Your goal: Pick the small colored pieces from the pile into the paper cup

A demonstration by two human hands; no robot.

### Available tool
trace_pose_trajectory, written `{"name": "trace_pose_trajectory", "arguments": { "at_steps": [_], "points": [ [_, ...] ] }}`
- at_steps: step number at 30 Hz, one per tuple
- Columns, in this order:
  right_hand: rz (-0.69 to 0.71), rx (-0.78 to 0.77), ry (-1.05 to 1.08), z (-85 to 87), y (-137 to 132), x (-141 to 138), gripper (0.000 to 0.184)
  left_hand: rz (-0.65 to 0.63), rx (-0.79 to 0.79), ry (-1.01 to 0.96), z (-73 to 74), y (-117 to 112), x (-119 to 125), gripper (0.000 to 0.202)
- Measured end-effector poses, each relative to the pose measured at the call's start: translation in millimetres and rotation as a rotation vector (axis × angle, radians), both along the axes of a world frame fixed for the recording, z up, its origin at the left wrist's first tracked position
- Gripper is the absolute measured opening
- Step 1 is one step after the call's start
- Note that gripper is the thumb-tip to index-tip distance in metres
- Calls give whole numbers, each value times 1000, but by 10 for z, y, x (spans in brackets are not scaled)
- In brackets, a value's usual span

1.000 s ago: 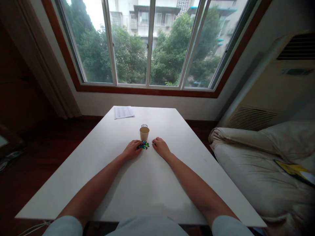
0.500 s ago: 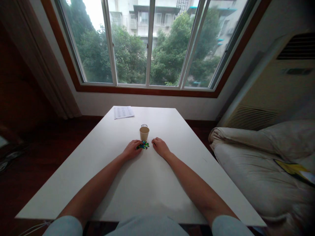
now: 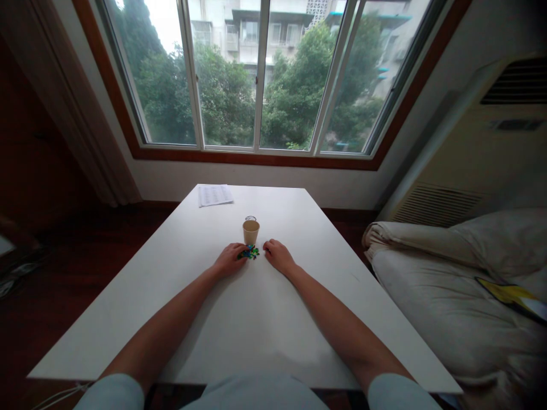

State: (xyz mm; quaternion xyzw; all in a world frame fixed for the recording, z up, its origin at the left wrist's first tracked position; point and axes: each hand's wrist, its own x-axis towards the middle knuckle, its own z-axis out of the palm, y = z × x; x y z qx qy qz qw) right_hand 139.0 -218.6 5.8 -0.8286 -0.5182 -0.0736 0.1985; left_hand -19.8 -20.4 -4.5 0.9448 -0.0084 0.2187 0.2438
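A small heap of tiny coloured pieces (image 3: 253,252), mostly green and blue with some red and yellow, lies on the white table. They look like beads, too small to tell for sure. My left hand (image 3: 229,259) rests at the heap's left side, thumb and fingers apart, fingertips touching its edge. Just right of the heap, my right hand (image 3: 278,256) rests on the table with fingers curled together; whatever they hold is hidden. Directly behind the heap stands an upright brown paper cup (image 3: 251,233), its inside visible only near the rim.
Behind the cup lies a thin dark loop (image 3: 250,218), perhaps wire or cord. Printed sheets (image 3: 215,195) lie at the table's far left corner. The white table (image 3: 256,319) ends before a window; a cream padded seat (image 3: 427,290) stands to the right.
Almost nothing differs. The fingers of my right hand have shifted very slightly; the left hand, the heap and the cup stay in place.
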Motion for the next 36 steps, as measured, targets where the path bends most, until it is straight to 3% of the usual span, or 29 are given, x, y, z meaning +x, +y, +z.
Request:
{"name": "trace_pose_trajectory", "arguments": {
  "at_steps": [23,36],
  "points": [
    [-64,117,86,-86,13,64,19,-2,-5,12,14,-5,-5,39],
    [-56,79,60,-127,8,115,26,2,-13,8,21,-16,-12,40]
  ]
}}
